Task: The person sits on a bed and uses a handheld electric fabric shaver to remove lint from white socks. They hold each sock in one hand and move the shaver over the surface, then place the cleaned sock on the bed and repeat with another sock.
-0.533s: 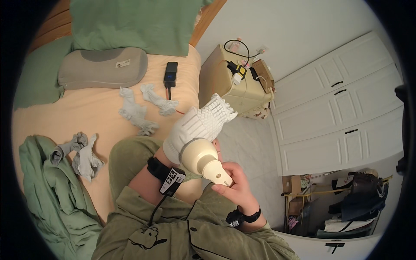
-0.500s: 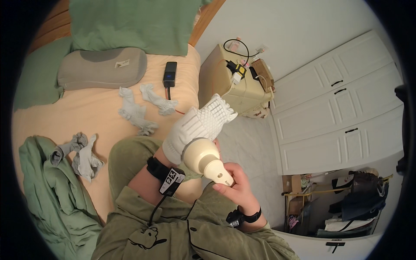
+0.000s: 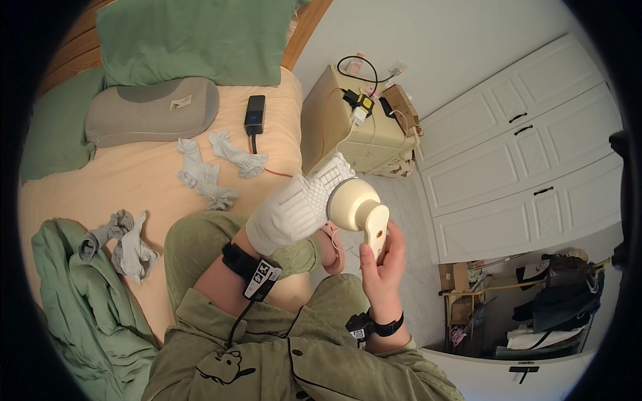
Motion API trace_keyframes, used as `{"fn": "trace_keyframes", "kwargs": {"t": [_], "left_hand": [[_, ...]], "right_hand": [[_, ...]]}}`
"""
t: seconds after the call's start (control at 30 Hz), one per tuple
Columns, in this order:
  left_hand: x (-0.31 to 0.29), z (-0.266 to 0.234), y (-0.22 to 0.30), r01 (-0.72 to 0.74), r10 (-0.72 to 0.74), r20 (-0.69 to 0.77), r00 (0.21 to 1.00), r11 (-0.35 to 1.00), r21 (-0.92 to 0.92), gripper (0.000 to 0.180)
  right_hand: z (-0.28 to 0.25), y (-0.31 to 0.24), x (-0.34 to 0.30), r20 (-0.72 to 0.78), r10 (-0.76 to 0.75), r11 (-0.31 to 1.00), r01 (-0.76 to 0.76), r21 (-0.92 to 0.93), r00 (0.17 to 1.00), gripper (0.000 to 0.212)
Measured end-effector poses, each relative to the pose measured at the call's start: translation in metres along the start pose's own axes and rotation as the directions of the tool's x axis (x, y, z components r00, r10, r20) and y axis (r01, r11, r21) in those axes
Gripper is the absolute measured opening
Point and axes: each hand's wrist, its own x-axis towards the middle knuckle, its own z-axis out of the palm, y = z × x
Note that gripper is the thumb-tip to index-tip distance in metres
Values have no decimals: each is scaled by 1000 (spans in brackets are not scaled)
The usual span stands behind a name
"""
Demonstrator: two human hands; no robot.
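My left hand [image 3: 301, 204] is inside a white knitted sock [image 3: 314, 190] that covers it to the wrist, fingers stretched out flat and pointing up-right. My right hand [image 3: 384, 267] grips the handle of a cream handheld fabric shaver [image 3: 358, 207]. Its round head presses against the sock near my fingertips. Both wrists wear black bands. I sit on the bed's edge in olive-green clothes.
On the peach bed sheet [image 3: 120, 180] lie two white socks [image 3: 200, 174], grey socks [image 3: 124, 240], a green garment [image 3: 73, 301], a grey pillow [image 3: 154, 110] and a black charger [image 3: 255, 113]. A cream bedside table [image 3: 354, 140] with cables stands right of the bed, with white wardrobe doors [image 3: 528, 160] beyond it.
The shaver has travelled up and to the right, from the sock's palm area to near its tip. My right hand rose with it, and the sock-covered hand shifted slightly right.
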Motion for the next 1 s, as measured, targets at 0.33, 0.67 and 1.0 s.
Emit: {"fn": "trace_keyframes", "kwargs": {"t": [0.33, 0.67, 1.0], "left_hand": [[7, -11, 3, -11, 4, -41, 999, 984, -179, 39], [-13, -7, 5, 19, -19, -2, 1000, 996, -88, 36], [-2, -17, 10, 128, -153, 3, 988, 816, -563, 34]], "right_hand": [[5, -1, 8, 41, -269, 946, 272, -178, 962, 62], [13, -7, 11, 124, -473, 849, 489, -200, 872, 67], [4, -17, 16, 29, -309, 904, 303, -303, 951, 62]]}}
